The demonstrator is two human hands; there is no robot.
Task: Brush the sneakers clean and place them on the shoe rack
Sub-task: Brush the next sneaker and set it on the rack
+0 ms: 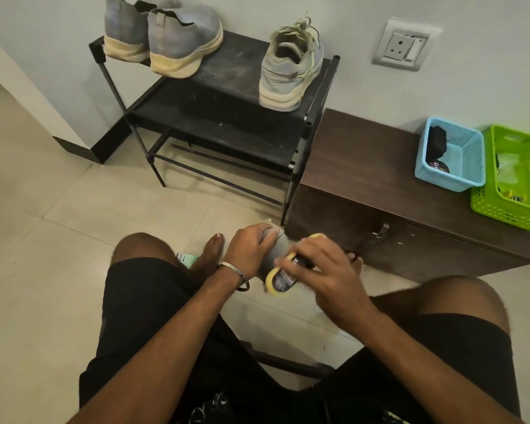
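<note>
Between the knees, left hand (248, 250) on sneaker (276, 250), right hand (325, 272) around brush (283, 278).

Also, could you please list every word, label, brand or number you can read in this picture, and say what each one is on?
No text can be read for certain.
Brush in the right hand: dark label with light print, motion-blurred, unreadable.
Bracelet on the left wrist: engraved marks, too small to read.
Round item in the blue basket: printed lid, too small to read.
Wall socket: no visible lettering.
</note>
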